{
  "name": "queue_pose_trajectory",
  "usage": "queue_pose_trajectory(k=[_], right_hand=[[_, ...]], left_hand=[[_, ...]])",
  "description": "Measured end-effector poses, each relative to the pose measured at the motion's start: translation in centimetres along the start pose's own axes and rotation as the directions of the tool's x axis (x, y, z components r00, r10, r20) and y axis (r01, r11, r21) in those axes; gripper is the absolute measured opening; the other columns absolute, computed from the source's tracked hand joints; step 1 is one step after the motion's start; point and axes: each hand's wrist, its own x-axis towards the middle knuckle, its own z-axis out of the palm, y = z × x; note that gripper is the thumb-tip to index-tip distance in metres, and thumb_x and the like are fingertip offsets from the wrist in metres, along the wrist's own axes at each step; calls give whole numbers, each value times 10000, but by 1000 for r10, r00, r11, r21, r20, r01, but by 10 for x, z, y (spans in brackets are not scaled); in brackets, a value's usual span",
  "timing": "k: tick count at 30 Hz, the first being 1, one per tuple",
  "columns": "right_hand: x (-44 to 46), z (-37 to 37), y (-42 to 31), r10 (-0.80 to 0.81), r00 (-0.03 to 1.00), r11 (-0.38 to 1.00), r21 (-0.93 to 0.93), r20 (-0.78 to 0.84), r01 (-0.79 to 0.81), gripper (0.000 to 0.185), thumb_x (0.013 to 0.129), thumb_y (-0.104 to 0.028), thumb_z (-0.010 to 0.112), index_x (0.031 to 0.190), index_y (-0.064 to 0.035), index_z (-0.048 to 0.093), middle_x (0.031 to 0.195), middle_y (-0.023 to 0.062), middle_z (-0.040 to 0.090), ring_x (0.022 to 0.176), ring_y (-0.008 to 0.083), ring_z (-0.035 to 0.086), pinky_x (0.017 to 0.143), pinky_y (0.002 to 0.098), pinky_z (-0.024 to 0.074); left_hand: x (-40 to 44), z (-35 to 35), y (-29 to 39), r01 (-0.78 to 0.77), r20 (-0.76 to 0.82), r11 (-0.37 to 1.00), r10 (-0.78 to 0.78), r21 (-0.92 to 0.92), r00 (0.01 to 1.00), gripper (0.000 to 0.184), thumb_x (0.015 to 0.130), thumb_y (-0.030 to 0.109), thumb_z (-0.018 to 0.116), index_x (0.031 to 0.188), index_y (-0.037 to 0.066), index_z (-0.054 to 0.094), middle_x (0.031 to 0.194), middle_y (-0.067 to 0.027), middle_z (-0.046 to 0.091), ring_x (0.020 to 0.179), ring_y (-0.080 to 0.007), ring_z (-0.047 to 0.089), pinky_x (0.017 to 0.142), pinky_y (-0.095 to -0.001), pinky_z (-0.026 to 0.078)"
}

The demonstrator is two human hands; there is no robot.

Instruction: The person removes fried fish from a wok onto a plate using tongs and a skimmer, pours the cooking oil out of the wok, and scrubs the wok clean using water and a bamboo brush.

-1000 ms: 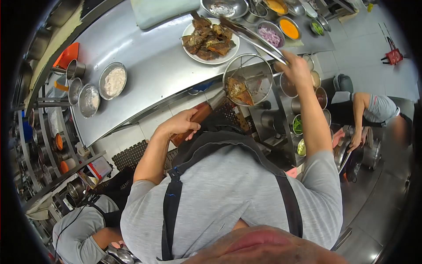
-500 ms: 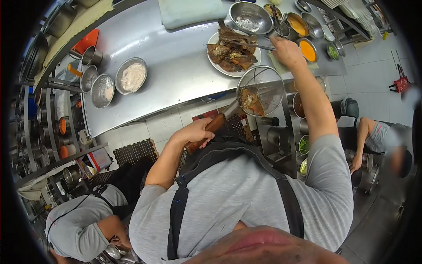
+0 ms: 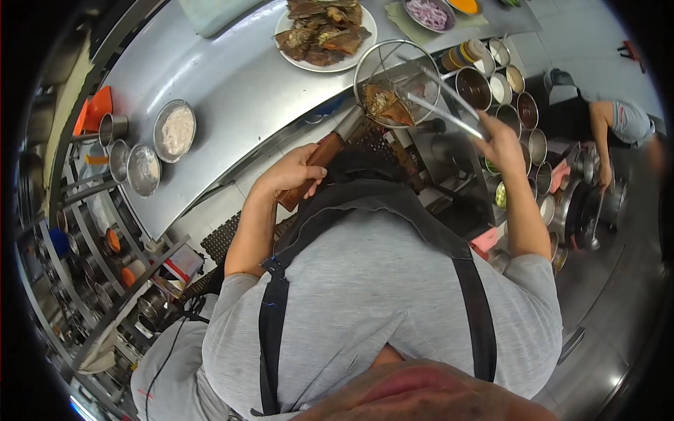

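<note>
My left hand [image 3: 293, 174] is closed around the wooden handle of a wire mesh strainer [image 3: 379, 59], held out just past the table's edge. A browned, fried-looking piece of fish [image 3: 388, 107] lies in its basket. In my right hand [image 3: 503, 146] are long metal tongs [image 3: 455, 121], blurred by motion, whose arms reach across the strainer's right side. Whether the tips touch the fish I cannot tell. Beyond the strainer, a white plate [image 3: 371, 31] on the table bears a pile of similar browned fish pieces [image 3: 323, 35].
The steel table [image 3: 232, 98] carries a bowl of pale batter-like stuff [image 3: 175, 131] and a bowl of sliced purple onion [image 3: 428, 14]. Several pots [image 3: 474, 88] stand at right. One person [image 3: 593, 123] works at far right; another [image 3: 175, 358] is close at lower left.
My right hand has brought the tongs back from the plate, down toward the strainer. The view has shifted, showing more pots on the right. My left hand keeps its hold on the strainer.
</note>
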Motion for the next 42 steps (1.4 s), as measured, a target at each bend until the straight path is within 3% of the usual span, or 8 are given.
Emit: queue_pose_trajectory(k=[1, 10, 18, 20, 24, 32, 34, 42], right_hand=[[-18, 4, 3, -60, 998, 998, -9, -34, 59, 551, 716, -187, 753, 1216, -28, 584, 945, 185, 638, 715, 340, 606, 680, 404, 484], [-57, 41, 17, -10, 998, 992, -129, 57, 17, 534, 749, -153, 721, 1238, -68, 524, 983, 144, 616, 901, 353, 612, 759, 439, 496], [-53, 52, 31, -18, 999, 1000, -1, -44, 18, 501, 772, -176, 694, 1224, -17, 551, 999, 185, 636, 882, 377, 613, 764, 430, 484], [-52, 49, 35, 169, 985, 978, 125, 13, -170, 479, 774, -203, 707, 1198, -15, 590, 1066, 222, 642, 983, 374, 614, 842, 425, 487], [-48, 45, 37, 345, 936, 897, 269, 74, -352, 511, 744, -250, 740, 1183, -14, 625, 839, 217, 669, 687, 294, 645, 706, 377, 492], [-7, 23, 2, 195, 966, 936, 327, -168, -132, 532, 741, -247, 759, 1180, 19, 619, 956, 210, 676, 612, 221, 582, 652, 329, 483], [13, 32, -2, 30, 965, 977, 211, -260, 26, 498, 753, -231, 749, 1171, 6, 616, 1032, 207, 661, 837, 333, 653, 752, 374, 506], [98, 56, -68, -62, 985, 972, 215, -159, 96, 485, 750, -265, 744, 1171, -51, 629, 1014, 215, 663, 942, 369, 634, 827, 419, 493]], left_hand=[[4, 1, 0, 4, -2, 999, -4, -43, 1000, 283, 832, 11, 579, 1091, -18, 469, 684, -63, 565, 491, -147, 568, 423, -281, 460], [20, 15, 10, 1, 21, 999, 0, -34, 1000, 270, 816, 52, 590, 1059, -6, 487, 681, -48, 553, 455, -113, 541, 413, -225, 433], [11, 29, 7, -3, 37, 999, 5, -50, 999, 275, 823, 18, 597, 1065, -34, 476, 701, -59, 566, 487, -137, 566, 421, -274, 470], [7, 30, 3, -5, 27, 999, 6, -50, 1000, 278, 826, 23, 596, 1071, -34, 477, 702, -59, 566, 488, -137, 567, 424, -274, 473], [0, 33, 1, -31, 26, 996, 33, -83, 999, 277, 831, 28, 591, 1076, -32, 477, 697, -61, 568, 493, -135, 570, 429, -271, 478], [0, 32, -6, -41, 8, 994, 42, -102, 999, 234, 828, 19, 586, 1034, -24, 483, 676, -65, 570, 499, -136, 576, 423, -267, 472], [2, 30, -11, -43, 2, 994, 44, -104, 999, 215, 829, 19, 586, 1015, -18, 484, 675, -67, 570, 498, -139, 576, 422, -267, 471], [2, 21, -15, -29, 18, 993, 32, -111, 999, 272, 817, 53, 609, 1045, -24, 482, 695, -75, 572, 470, -142, 561, 412, -274, 456]])
